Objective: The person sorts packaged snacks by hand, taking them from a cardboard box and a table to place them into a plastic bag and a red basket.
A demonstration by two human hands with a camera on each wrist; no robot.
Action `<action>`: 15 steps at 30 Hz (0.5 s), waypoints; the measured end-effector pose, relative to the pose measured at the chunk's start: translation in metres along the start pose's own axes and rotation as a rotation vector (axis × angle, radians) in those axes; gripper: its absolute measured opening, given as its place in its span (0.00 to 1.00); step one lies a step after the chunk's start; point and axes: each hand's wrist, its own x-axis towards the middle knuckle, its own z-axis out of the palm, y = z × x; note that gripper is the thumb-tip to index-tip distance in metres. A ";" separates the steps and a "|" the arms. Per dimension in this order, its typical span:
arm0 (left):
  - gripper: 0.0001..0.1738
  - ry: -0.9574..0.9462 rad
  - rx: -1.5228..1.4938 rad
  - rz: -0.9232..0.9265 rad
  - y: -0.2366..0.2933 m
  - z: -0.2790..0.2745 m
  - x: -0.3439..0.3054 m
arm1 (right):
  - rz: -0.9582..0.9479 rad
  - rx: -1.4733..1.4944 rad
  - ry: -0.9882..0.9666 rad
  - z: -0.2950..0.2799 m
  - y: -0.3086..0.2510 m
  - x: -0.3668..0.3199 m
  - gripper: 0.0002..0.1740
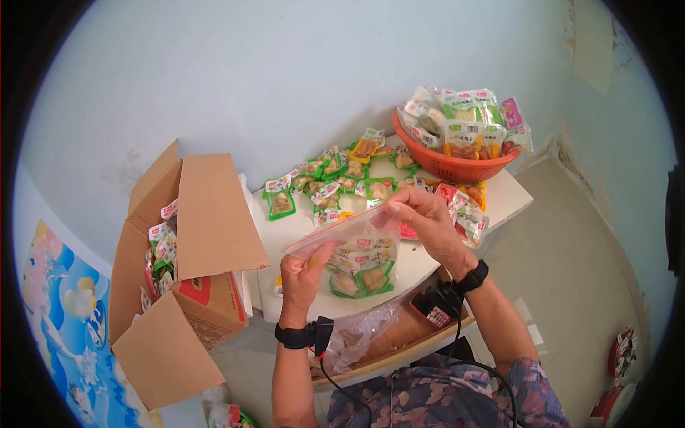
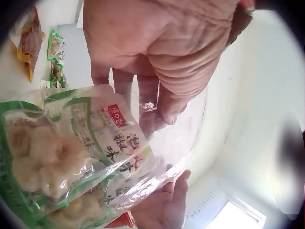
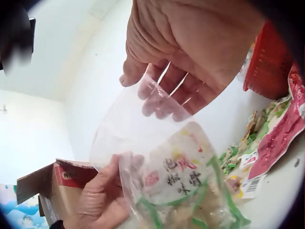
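Observation:
A clear zip bag (image 1: 362, 242) with a reddish top edge hangs between both hands, holding green-edged snack packets (image 1: 364, 274) with pale pieces inside. The left hand (image 1: 303, 279) pinches the bag's left top corner between thumb and fingers. At the other top corner the right hand (image 1: 432, 227) grips the plastic. In the left wrist view the left hand (image 2: 157, 52) has its thumb and fingers on the film above the packets (image 2: 52, 157). The right wrist view shows the right hand (image 3: 186, 57) pinching the film, the packets (image 3: 186, 186) below.
An open cardboard box (image 1: 221, 214) with packets stands at the left. Loose green-edged packets (image 1: 280, 203) lie on the white table (image 1: 285, 299). A full orange basket (image 1: 457, 167) stands at the back right. Below the table edge, an open drawer (image 1: 385, 353) holds crumpled plastic.

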 end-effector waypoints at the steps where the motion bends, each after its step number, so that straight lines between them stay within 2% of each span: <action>1: 0.15 0.008 -0.016 -0.007 0.001 0.000 0.000 | 0.035 0.007 0.010 0.001 0.000 -0.003 0.11; 3: 0.15 0.029 -0.046 -0.022 0.003 -0.002 -0.002 | 0.106 0.024 0.027 0.005 0.000 -0.009 0.12; 6: 0.16 0.052 -0.023 -0.043 0.003 -0.003 0.001 | 0.221 -0.125 -0.037 -0.006 0.026 -0.010 0.14; 9: 0.17 0.085 -0.040 -0.009 0.011 0.001 0.008 | 0.176 -0.243 -0.044 -0.006 0.027 -0.004 0.17; 12: 0.17 0.141 -0.065 0.043 0.018 0.003 0.012 | 0.135 -0.151 -0.027 0.000 0.010 0.003 0.17; 15: 0.17 0.135 0.007 -0.024 0.014 -0.001 0.004 | 0.160 -0.229 -0.036 -0.007 0.020 -0.002 0.17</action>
